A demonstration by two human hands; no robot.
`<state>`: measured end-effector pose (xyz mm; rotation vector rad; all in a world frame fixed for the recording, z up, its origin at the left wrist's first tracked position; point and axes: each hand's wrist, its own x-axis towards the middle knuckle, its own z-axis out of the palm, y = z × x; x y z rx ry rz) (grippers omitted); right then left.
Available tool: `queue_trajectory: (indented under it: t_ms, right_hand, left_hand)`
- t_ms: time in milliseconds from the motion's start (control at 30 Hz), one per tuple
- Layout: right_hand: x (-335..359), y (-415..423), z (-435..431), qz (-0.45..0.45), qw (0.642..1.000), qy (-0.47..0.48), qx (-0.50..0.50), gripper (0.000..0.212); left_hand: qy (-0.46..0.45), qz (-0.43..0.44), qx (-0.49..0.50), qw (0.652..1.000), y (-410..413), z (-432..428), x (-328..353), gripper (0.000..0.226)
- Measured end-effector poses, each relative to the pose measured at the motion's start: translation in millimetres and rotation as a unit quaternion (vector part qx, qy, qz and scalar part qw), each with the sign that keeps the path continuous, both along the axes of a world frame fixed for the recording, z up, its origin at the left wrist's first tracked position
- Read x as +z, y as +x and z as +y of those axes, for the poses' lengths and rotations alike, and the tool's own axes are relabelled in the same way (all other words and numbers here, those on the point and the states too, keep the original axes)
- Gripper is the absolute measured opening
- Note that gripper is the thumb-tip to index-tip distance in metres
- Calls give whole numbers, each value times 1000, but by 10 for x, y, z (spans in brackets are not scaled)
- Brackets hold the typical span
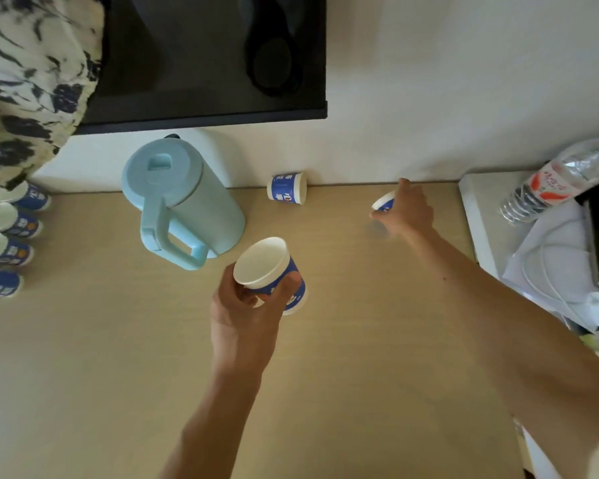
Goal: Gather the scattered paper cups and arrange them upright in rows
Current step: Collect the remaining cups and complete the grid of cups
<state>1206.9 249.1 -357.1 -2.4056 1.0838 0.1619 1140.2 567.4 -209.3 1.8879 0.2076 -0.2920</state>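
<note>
My left hand [246,312] holds a blue-and-white paper cup [268,271] above the middle of the wooden table [118,357], mouth up and tilted toward me. My right hand [407,210] reaches to the far right of the table and is closed around a second paper cup [384,202], which is mostly hidden by my fingers. A third cup [287,187] lies on its side against the back wall. Several cups [7,219] stand upright in a row along the left edge.
A pale blue lidded pitcher [180,198] stands at the back left of centre. A dark screen [204,57] hangs above it. A patterned cloth [25,81] hangs at upper left. At right, a white shelf [481,219] carries a plastic bottle [561,178], papers and cables.
</note>
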Motion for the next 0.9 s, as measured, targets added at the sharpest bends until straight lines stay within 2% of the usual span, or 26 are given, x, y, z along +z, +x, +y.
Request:
queue_trajectory:
  t_ms: [100, 167, 300, 400, 467, 600, 900]
  right_hand:
    - [-158, -64, 92, -13, 1000, -24, -4, 69]
    - [-144, -146, 222, -60, 998, -5, -18, 68]
    - [155, -426, 819, -218, 966, 132, -34, 80]
    - [422, -693, 1485, -291, 931, 222, -14, 65]
    - [567, -863, 1958, -306, 910, 278, -2, 58]
    - [883, -1130, 2919, -329, 871, 363, 28, 57]
    - [1604, -1482, 4730, -343, 834, 414, 124, 64]
  left_hand:
    - [-2, -5, 13, 1000, -75, 216, 25, 57]
    - [-11, -9, 27, 1000, -110, 365, 44, 57]
    - [-27, -20, 54, 998, -178, 680, 123, 53]
    - [-42, -35, 77, 996, -256, 994, 217, 47]
    - [-52, -44, 93, 993, -339, 1252, 279, 46]
    - [-75, -68, 135, 986, -551, 1874, 420, 46]
    - [-120, -136, 193, 964, -1055, 3427, 781, 45]
